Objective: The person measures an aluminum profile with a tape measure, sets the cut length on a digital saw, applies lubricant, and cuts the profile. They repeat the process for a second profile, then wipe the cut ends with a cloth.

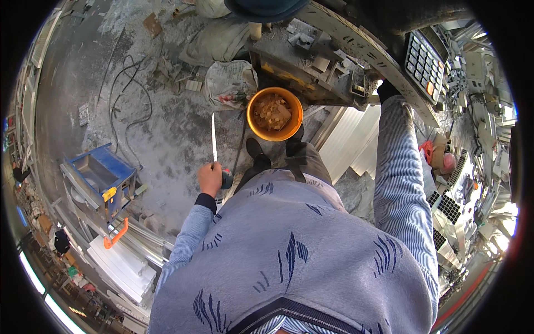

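Observation:
My left hand (pixel 209 179) is closed around a tape measure (pixel 227 178) with a dark and red case, left of my body. Its pale blade (pixel 214 139) sticks out straight, away from me over the dusty floor. My right arm (pixel 394 161) reaches forward to the machine at the right. The cuff ends under a slanted metal beam (pixel 356 42), and my right hand is hidden behind it. Beside that beam, near my right wrist, is a large-keyed calculator (pixel 424 64).
An orange bucket (pixel 296 125) with brownish chunks stands just ahead of my feet. A white sack (pixel 228 78) lies behind it. At left are a blue-framed machine (pixel 125 171), a black cable (pixel 150 106) and white profiles (pixel 119 270). Pale panels (pixel 350 136) lean at right.

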The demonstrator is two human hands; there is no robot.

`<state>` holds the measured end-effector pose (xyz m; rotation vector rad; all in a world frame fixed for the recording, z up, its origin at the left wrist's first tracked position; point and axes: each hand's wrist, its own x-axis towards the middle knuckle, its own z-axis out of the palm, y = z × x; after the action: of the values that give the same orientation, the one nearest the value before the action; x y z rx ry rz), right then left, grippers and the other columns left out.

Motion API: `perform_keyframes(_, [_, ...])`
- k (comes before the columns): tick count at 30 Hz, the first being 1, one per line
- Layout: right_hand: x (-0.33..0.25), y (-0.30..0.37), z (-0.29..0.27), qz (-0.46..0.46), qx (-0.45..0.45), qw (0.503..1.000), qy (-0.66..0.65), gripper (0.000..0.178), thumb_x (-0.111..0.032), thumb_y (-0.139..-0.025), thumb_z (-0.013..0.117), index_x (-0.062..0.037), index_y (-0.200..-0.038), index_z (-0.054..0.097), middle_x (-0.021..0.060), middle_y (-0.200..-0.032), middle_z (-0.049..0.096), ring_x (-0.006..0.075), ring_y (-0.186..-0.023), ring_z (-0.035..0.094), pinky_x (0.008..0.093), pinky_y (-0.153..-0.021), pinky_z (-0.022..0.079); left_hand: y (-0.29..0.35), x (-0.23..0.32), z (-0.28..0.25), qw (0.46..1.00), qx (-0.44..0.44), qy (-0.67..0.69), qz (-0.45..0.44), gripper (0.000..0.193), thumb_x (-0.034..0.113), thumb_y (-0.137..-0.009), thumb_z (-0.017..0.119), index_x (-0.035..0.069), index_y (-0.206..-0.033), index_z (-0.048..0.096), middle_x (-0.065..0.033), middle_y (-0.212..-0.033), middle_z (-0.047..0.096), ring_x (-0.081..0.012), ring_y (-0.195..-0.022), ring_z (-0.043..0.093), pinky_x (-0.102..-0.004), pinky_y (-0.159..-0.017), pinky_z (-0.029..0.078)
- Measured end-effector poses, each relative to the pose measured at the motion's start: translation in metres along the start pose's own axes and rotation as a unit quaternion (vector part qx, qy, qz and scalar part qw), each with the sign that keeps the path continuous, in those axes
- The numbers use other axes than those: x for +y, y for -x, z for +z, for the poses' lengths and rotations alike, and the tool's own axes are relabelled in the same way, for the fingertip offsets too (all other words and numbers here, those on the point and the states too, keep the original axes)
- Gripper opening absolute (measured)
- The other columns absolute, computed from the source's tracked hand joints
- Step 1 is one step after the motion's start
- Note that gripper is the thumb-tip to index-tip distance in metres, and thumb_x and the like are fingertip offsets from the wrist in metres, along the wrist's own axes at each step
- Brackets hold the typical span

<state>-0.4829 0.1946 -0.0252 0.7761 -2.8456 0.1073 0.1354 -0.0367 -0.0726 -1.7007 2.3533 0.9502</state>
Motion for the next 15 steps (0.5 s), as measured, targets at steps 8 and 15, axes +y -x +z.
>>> perform_keyframes(8, [-0.006, -0.006, -0.005, 0.015, -0.003, 1.0, 0.003, 0.048, -0.044, -0.101, 0.05, -0.0093, -0.132, 0.061, 0.0129, -0.134, 0.064, 0.0284, -0.122, 0.061, 0.0459, -0.103, 0.049, 0.013, -0.028, 0.005, 0.999, 0.009, 0.006, -0.052, 0.036, 0.032, -0.09, 0.059, 0.001, -0.082, 0.075, -0.0239, -0.077, 0.068, -0.0439, -0.075, 0.067, -0.0514, -0.072, 0.051])
perform_keyframes(15, [-0.009, -0.009, -0.006, 0.026, -0.003, 1.0, 0.005, 0.048, -0.045, -0.101, 0.05, -0.0092, -0.132, 0.061, 0.0129, -0.134, 0.064, 0.0281, -0.123, 0.061, 0.0458, -0.103, 0.049, 0.005, -0.03, 0.004, 0.998, 0.027, 0.02, -0.062, 0.035, 0.033, -0.089, 0.059, 0.003, -0.085, 0.076, -0.0236, -0.078, 0.069, -0.0434, -0.076, 0.068, -0.0516, -0.073, 0.052])
